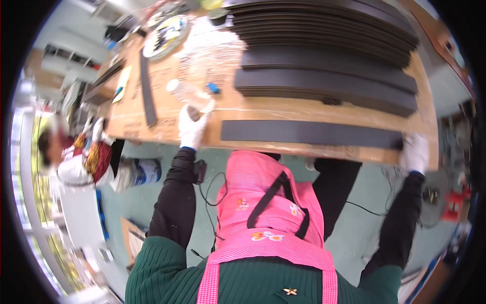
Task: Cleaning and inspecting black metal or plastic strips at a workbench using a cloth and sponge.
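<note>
My left hand (192,129), in a white glove, is closed at the table's near edge around the lower part of a translucent white bottle (191,95). The bottle tilts, its white cap toward the upper left. A long dark grey strip (309,133) lies flat along the near edge of the table. At its right end my right hand (415,153), also white-gloved, grips the strip; its fingertips are blurred. Behind this strip rises a big stack of similar dark strips (324,83). A small blue cap (213,88) lies just right of the bottle.
The table (167,119) is covered in brown cardboard. Another dark strip (147,91) lies at its left, near a round tray (166,38) of small dark pieces. A co-worker (83,157) stands at far left beside a bucket (144,171). Cables (208,202) trail over the floor.
</note>
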`<state>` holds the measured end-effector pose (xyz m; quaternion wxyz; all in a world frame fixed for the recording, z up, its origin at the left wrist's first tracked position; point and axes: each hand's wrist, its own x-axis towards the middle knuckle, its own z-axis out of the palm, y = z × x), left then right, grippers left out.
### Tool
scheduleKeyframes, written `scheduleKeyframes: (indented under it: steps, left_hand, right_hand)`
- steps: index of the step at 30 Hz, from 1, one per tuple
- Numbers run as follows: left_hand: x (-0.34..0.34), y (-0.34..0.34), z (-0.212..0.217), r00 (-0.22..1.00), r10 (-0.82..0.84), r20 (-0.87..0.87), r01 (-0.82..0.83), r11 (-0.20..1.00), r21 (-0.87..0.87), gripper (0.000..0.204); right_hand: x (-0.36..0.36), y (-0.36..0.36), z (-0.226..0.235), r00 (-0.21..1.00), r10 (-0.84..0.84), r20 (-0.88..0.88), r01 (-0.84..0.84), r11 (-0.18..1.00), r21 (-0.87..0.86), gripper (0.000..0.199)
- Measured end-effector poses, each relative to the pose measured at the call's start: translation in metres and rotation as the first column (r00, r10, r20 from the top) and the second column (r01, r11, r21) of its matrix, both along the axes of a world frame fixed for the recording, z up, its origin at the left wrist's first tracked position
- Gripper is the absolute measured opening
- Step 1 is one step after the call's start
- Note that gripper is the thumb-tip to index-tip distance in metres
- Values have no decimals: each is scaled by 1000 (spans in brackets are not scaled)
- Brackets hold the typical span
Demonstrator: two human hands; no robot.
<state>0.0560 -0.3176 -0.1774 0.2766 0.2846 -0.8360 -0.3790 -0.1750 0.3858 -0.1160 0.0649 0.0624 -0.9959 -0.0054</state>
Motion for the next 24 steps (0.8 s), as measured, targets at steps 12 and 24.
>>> scheduleKeyframes:
  steps: [12, 24]
  left_hand:
    - [-68, 82, 101, 759, -169, 629, 572, 636, -518, 36]
    - [-186, 40, 15, 543, 199, 816, 570, 627, -531, 24]
  right_hand:
    - [17, -102, 28, 906, 206, -371, -185, 978, 92, 42]
    - [143, -189, 15, 696, 531, -483, -634, 771, -67, 17]
